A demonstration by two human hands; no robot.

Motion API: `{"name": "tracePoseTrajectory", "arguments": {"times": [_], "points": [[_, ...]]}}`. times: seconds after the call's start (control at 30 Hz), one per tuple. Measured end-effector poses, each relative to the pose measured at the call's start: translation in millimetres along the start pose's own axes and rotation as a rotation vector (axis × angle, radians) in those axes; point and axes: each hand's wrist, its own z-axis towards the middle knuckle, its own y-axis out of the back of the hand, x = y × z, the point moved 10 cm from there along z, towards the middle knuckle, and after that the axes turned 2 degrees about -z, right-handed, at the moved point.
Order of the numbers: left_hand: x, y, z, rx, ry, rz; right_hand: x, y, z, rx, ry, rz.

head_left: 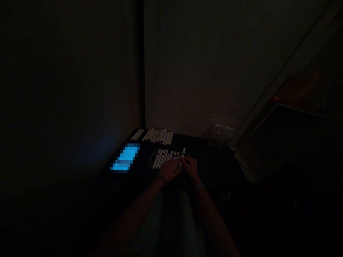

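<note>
In the dim light, several white markers (159, 160) with coloured bands lie side by side in a clear case (150, 162) on a dark table. Across their lower right part rests my left hand (168, 170), palm down with its fingers stretched out. Just to its right, my right hand (190, 167) has its fingers pinched at the lower end of a white marker with a green band (183, 152), which sticks up past the fingertips. Both hands are close together, and the left one hides some of the markers under it.
Behind the case, more white markers (158, 135) lie in a row, with a small group (137, 134) to their left. A glowing, pixelated phone-like screen (125, 157) lies at the left. Clear containers (221, 135) stand at the back right, by the wall (187, 71).
</note>
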Motion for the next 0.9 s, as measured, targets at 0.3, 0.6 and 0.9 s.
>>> {"name": "tracePoseTrajectory", "arguments": {"times": [0.3, 0.6, 0.9], "points": [[0.8, -0.2, 0.5, -0.005, 0.004, -0.01, 4.9, -3.3, 0.3, 0.015, 0.056, -0.06], [1.8, 1.4, 1.3, -0.009, 0.017, 0.004, 8.4, -2.6, 2.0, 0.025, 0.036, -0.033], [2.0, -1.0, -0.6, -0.005, 0.005, 0.03, 9.0, 0.2, 0.3, 0.012, 0.017, 0.082]]}}
